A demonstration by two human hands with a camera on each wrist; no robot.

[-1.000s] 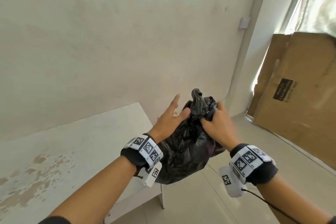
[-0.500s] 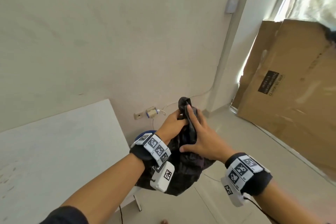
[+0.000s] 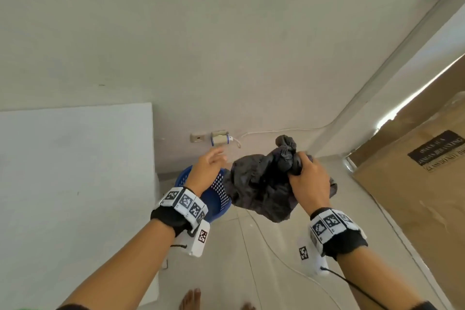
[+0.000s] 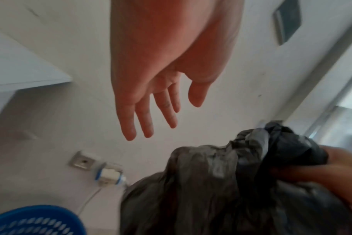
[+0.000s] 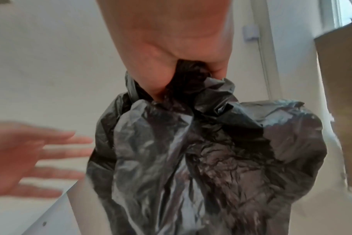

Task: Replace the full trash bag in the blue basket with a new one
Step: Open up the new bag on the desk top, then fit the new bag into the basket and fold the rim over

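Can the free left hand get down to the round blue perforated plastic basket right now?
Probably yes. The left hand is open, holds nothing and hovers over the round blue perforated plastic basket. The right hand grips the crumpled black plastic trash bag off to the side, apparently leaving the rim clear.

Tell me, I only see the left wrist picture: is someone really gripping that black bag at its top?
Observer: Yes. The right wrist view shows the right hand fisted round the gathered neck of the black bag.
Operator: Is it out of the basket?
Observer: The head view shows it held up to the right of the blue basket, not inside.
Operator: Anything further right?
Observer: A large cardboard box, in the head view.
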